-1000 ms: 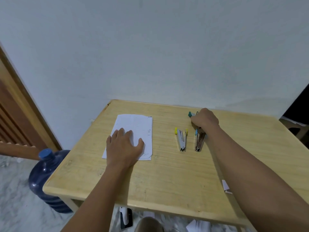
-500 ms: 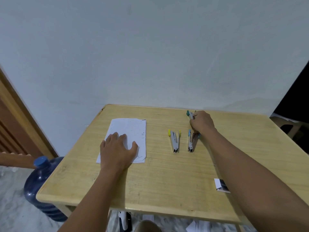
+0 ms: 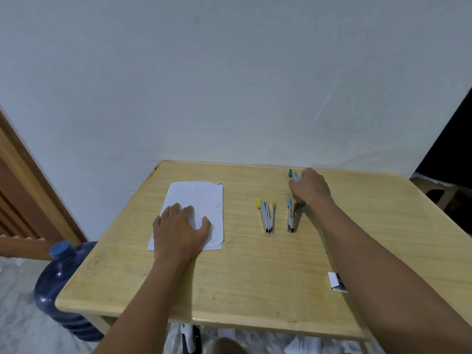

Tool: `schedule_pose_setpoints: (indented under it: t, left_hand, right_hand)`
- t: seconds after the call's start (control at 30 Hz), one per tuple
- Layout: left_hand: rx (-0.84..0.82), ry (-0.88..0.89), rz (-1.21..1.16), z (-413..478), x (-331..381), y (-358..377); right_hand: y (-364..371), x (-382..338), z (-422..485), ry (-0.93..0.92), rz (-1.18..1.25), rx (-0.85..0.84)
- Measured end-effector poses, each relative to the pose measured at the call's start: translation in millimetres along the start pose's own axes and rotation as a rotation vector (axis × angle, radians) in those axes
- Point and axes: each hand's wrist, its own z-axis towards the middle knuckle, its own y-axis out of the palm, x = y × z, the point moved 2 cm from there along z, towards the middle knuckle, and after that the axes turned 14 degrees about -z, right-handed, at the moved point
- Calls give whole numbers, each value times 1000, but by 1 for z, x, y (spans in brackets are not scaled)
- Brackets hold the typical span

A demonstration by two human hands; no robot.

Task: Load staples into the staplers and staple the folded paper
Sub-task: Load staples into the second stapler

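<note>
Staplers number three: yellow-tipped stapler [image 3: 267,217] at centre, blue-tipped stapler [image 3: 292,221] at its 3 o'clock, teal-tipped stapler [image 3: 293,175] at 12 o'clock of that, part-covered. Paper stack [image 3: 201,200]: one. Small box [image 3: 333,279], 5 o'clock: one. Water bottle [image 3: 60,282]: one. Hands: two, left hand [image 3: 178,231], right hand [image 3: 310,187]. Table [image 3: 255,277]: one.

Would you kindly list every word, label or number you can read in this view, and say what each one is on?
No text can be read here.
Paper under the left hand: faint marks, too small to read.
Small white box by the right forearm: dark patch, blurred.
Yellow-tipped stapler, blue-tipped stapler: no legible brand.
Teal-tipped stapler, gripped by the right hand: mostly covered.
</note>
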Motion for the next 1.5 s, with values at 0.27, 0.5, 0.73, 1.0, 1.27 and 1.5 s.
schedule_pose_setpoints:
  t: [0.27,0.5,0.73,1.0,1.27,1.5]
  left_hand:
    - [-3,14,4,2,-5,2]
    - [49,45,-35,1,-5,4]
    - [94,124,-49,0,-1,0]
    - [138,213,-100,-1,2,-2]
    - [301,489,-205,-31,35,-11]
    - [-291,217,-949,-92,130,-26]
  right_hand:
    - [-18,12,-53,76,-88,-194]
    - [-9,2,-69,38,-74,-147]
    - [-20,5,-86,-2,101,-124]
    - [-30,27,-109,-41,515,-131]
    - [-63,12,-177,-151,1007,-121]
    - [-69,1,-211,-195,1102,-140]
